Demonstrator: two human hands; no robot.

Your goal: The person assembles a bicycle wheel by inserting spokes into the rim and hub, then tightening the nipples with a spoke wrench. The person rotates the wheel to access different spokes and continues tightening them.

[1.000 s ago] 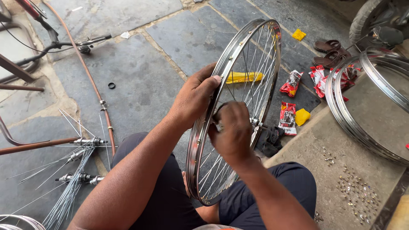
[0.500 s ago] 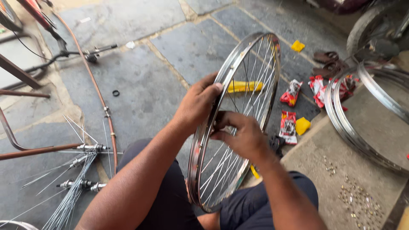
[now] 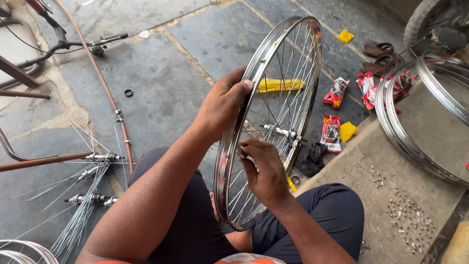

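Note:
A shiny spoked bicycle wheel rim stands upright between my knees, its hub axle near the centre. My left hand grips the rim's left side from outside, thumb over the edge. My right hand sits inside the wheel low on the left, its fingertips pinched at the inner edge of the rim where a spoke meets it. Whether something small is between those fingers I cannot tell.
Hubs with loose spokes lie on the stone floor at left, beside a copper-coloured bar. Bare rims are stacked at right, with several small nipples scattered on the raised slab. Red packets, sandals and a black rag lie beyond the wheel.
My right hand has slid down from near the hub to the lower left inner edge of the rim. The left hand keeps its hold on the rim; the view has shifted slightly.

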